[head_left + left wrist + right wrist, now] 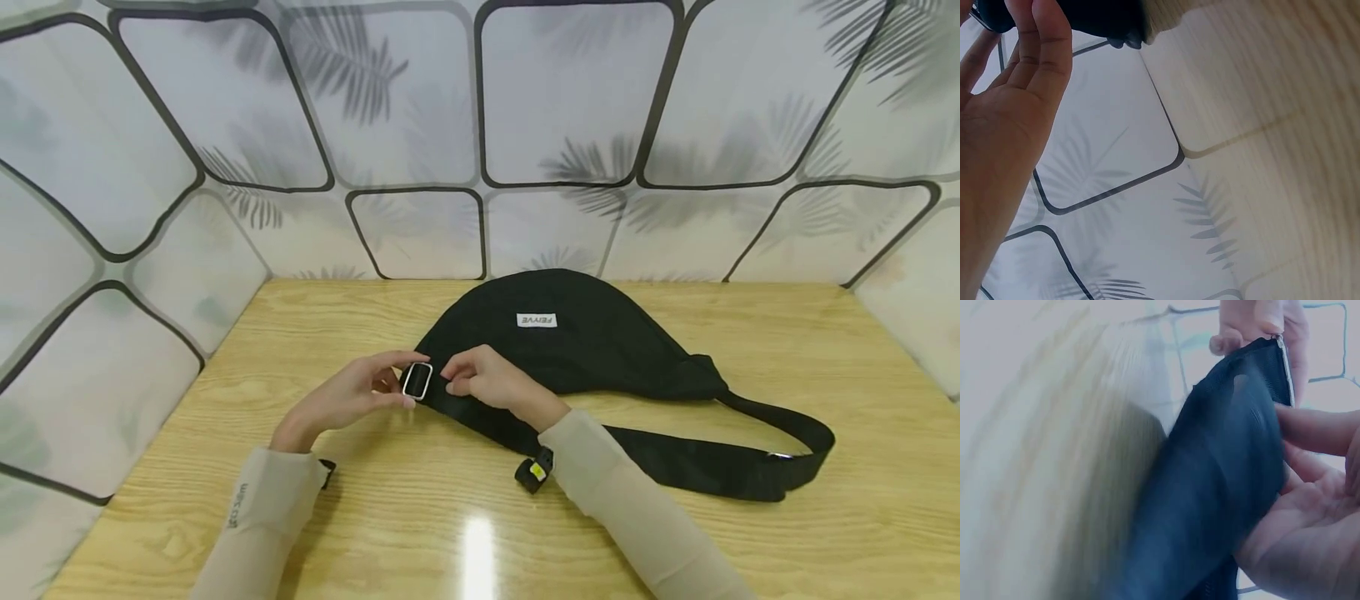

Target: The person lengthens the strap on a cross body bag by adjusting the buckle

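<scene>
A black waist bag (570, 354) with a small white label (537, 320) lies on the table, its curved side toward the back wall. At its left end is a silver rectangular buckle (430, 382) with black webbing in it. My left hand (352, 392) holds this buckle end between thumb and fingers. Close to its right, my right hand (498, 383) has its fingers bent at the strap. In the right wrist view, the thumb and fingers of that hand pinch the edge of the black strap (1210, 462), just below the buckle. The left wrist view barely catches the bag.
The strap (697, 462) loops around the right side of the wooden table (360, 533), with a metal slider (780, 455) on it. Patterned fabric walls (570, 92) stand behind and at both sides. A black band with a yellow mark (537, 472) sits at the right wrist.
</scene>
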`<move>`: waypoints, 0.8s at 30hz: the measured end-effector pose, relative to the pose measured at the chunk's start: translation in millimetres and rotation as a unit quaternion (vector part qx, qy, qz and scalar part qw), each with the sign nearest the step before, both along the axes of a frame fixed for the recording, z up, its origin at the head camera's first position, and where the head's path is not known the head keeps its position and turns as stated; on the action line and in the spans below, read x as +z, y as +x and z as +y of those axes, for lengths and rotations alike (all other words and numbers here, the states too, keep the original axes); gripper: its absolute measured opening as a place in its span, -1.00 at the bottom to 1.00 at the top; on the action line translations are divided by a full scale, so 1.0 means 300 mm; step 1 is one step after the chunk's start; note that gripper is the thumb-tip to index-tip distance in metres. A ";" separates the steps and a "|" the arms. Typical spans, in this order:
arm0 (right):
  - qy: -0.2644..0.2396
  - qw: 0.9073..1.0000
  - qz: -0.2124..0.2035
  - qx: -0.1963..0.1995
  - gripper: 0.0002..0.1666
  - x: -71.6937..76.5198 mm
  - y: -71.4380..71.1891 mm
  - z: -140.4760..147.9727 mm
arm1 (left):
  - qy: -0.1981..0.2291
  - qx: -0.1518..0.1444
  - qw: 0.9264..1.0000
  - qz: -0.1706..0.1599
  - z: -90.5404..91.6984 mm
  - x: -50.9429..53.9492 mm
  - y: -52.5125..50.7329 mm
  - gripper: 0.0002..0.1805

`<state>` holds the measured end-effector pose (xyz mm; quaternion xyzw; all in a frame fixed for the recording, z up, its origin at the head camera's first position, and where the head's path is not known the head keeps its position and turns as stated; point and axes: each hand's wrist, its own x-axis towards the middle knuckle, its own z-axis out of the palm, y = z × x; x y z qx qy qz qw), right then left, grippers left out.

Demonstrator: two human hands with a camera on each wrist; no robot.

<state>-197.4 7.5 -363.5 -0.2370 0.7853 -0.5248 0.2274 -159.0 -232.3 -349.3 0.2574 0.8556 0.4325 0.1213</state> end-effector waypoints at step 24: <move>-0.128 0.970 -0.156 0.137 -0.87 -0.027 -0.027 0.063 | 0.006 0.009 1.000 0.015 0.005 -0.001 0.002 -0.39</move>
